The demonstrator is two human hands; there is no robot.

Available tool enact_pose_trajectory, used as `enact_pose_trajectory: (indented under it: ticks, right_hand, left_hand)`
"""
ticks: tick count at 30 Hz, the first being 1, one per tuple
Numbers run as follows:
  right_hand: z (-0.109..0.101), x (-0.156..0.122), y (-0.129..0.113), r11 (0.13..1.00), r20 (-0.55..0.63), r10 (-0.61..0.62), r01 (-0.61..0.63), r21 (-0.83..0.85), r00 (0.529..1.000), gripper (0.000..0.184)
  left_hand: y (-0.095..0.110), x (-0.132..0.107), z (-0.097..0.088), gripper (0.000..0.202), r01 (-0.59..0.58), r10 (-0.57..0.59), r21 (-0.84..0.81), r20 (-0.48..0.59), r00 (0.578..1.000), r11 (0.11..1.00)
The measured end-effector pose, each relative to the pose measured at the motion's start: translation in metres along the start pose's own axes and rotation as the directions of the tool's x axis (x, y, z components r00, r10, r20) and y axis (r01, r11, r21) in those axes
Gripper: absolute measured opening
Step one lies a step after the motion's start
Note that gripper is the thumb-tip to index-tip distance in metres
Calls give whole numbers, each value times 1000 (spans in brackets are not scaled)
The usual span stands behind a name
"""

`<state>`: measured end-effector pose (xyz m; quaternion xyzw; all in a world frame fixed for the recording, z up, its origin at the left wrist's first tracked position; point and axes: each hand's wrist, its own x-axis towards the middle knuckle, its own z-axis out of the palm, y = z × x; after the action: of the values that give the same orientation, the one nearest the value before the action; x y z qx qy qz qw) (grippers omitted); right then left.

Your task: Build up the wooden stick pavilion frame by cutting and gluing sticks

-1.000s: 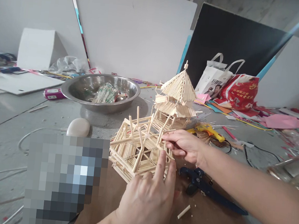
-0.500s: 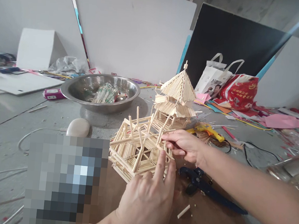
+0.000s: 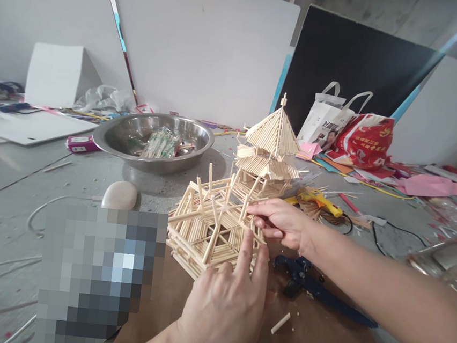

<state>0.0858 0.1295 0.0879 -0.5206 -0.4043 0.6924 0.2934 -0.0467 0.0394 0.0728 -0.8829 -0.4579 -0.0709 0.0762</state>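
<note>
Fingertips of my right hand [image 3: 284,222] pinch an upright stick [image 3: 244,212] at the right corner of the low stick frame [image 3: 200,233], while my left hand [image 3: 225,311], fingers stretched and gripping nothing, presses on its near edge. Floor laid, posts up, no roof on it yet, I'd say; the roofed tower [image 3: 274,143] just behind looks finished. Blue cutters [image 3: 316,292] and a cut stub [image 3: 280,323] lie right of my hands, glue gun [image 3: 322,201] beyond.
</note>
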Motion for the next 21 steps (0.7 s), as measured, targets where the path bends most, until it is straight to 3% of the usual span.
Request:
enact_pose_trajectory:
  ticks: [21]
  right_hand:
    - [-1,1,2,999,20,-4,3,47,1000,16]
  left_hand:
    - [0,-2,-2,50,-9,8,-21,-22,1000,1000]
